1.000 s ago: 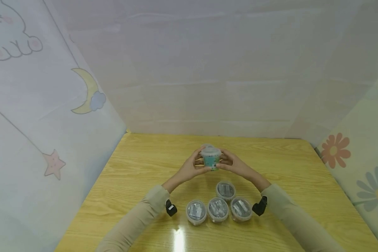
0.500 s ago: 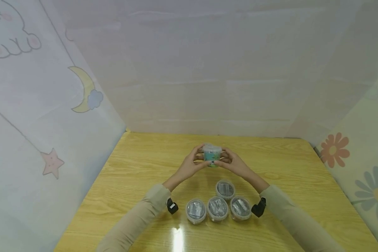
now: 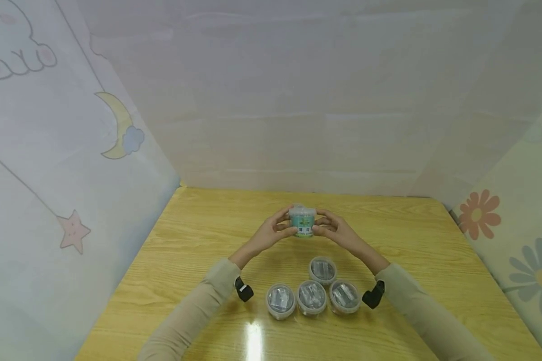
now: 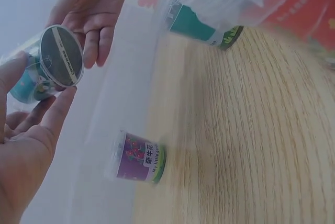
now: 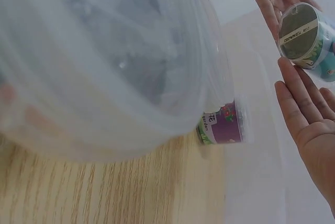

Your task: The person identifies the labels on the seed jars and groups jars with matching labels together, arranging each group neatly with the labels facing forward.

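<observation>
Above the far part of the table, a small plastic cup [image 3: 303,224] with a teal and green label and a clear lid is held in the air between both hands. My left hand [image 3: 267,234] grips its left side, thumb on the front. My right hand [image 3: 342,233] grips the right side likewise. A white panel with small dark squares shows on the label. From below, the wrist views show the cup's dark round base [image 4: 62,56] with a pale printed strip. Behind the held cup stands a purple-labelled cup [image 4: 140,157], mostly hidden in the head view.
Several lidded cups, among them one [image 3: 280,301] at left and one [image 3: 322,271] farther back, stand on the wooden table [image 3: 185,301] between the forearms. Silvery packets show under their lids. Decorated walls [image 3: 298,125] border the table's back and sides.
Both hands have turned the held cup, so that its white label panel now faces front and its lid shows less from above. The cups on the table have stayed put.
</observation>
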`<state>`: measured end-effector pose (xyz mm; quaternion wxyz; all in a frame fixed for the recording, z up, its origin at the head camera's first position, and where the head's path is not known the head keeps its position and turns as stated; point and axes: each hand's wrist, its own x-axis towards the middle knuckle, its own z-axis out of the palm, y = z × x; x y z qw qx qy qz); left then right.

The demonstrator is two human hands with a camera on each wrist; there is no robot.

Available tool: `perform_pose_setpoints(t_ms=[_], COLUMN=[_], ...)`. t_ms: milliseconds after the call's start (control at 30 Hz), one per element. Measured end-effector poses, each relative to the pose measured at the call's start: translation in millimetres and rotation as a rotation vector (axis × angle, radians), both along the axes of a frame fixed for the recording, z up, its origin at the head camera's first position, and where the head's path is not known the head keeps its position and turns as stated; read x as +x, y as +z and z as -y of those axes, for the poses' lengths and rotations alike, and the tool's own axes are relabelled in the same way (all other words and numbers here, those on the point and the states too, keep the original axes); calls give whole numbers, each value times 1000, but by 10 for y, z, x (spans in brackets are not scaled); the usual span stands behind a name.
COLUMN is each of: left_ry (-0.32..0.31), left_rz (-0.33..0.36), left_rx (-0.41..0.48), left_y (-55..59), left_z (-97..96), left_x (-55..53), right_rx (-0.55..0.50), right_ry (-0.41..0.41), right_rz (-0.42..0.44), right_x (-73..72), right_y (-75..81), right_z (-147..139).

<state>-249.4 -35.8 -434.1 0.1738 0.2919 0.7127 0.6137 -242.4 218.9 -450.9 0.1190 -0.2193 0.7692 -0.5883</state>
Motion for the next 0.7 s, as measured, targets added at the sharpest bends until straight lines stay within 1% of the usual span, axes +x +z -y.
perform_pose_setpoints(t_ms=[100,233,333,467,533,567,633,700], left_ry=[-27,-34,-38,-39,-36,-37,-32,-19], left_rz=[14,20,15,12,29,42,72,86], left_rx=[12,20,34,49,50,44,26,-13], left_y=[-98,-217,-245,-247,-231,-186,-156,-128], left_z=[3,-1,-1,-4,-11,-12,-23,-33], left_x=[-68,-146,-160,-167,-172,-159,-172,-180], right_rx=[1,11,15,14,20,26,39,49], right_ry=[-4,-9,-8,-4,-1,-4,-5,-6], right_rz=[3,-5,-13,-25,-32,-29,-31,-29], right_x=[5,8,7,-1,-14,-19,-31,-43], right_y=[4,2,0,12,22,26,31,32], right_z=[-5,-9,-16,-26,-34,-39,-51,-68])
